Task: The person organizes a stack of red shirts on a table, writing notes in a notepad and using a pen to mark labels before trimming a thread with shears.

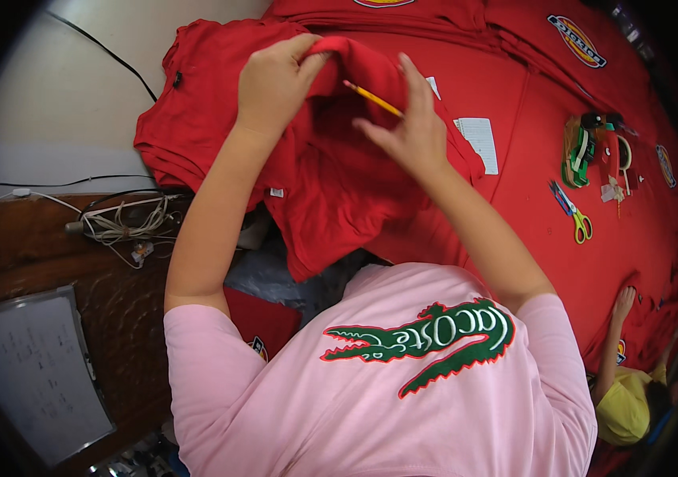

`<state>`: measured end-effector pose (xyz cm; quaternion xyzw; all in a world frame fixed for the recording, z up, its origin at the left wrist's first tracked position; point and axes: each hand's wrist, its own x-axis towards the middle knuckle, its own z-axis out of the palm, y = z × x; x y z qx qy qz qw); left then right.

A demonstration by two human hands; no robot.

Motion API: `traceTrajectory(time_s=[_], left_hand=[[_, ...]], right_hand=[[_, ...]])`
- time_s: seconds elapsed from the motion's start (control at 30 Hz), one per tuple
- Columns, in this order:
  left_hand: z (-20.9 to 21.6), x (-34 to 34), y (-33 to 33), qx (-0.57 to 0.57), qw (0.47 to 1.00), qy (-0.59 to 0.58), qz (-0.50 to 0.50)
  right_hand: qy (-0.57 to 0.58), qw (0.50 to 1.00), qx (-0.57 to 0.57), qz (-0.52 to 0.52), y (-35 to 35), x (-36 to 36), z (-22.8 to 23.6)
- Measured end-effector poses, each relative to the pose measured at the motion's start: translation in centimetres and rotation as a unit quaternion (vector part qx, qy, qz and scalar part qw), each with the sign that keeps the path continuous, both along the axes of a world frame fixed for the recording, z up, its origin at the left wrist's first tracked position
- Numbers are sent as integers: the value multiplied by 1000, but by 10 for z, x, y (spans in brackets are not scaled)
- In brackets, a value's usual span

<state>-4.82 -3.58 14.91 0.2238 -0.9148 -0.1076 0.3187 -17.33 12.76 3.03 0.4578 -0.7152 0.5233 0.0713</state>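
Observation:
My left hand (275,83) is closed at the far side, pinching the top edge of a red garment (339,199) between thumb and fingers. The lifted cloth arches between my two hands, with a dark fold under it. My right hand (418,131) is at the right side of this arch, thumb and forefinger apart. A yellow pencil (374,98) sticks out of that hand toward the left, its pinkish end over the fold. How the other right fingers grip is partly hidden. A small white tag (277,192) shows low on the garment.
Red fabric (506,207) covers the table to the right. On it lie a white paper (479,145), scissors (582,226) and a holder with tools and tape (593,151). A co-worker in yellow (623,405) reaches in at the lower right. Coiled cables (136,222) lie at left.

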Motion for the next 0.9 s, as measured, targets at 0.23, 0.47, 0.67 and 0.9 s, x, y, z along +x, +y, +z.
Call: traceTrajectory(time_s=[0.23,0.47,0.67,0.9], left_hand=[[-37,65,-4,-33,954,-257,148],[-1,132,35,-231,964,-86,102],[-144,180,128,111,959,-259,23],[-222,171,179,0,954,-276,118]], right_hand=[[363,931,41,28,-88,-109,57],[434,880,-23,192,9,-112,92],[286,839,318,335,100,-111,-36],[365,839,350,199,111,-91,-99]])
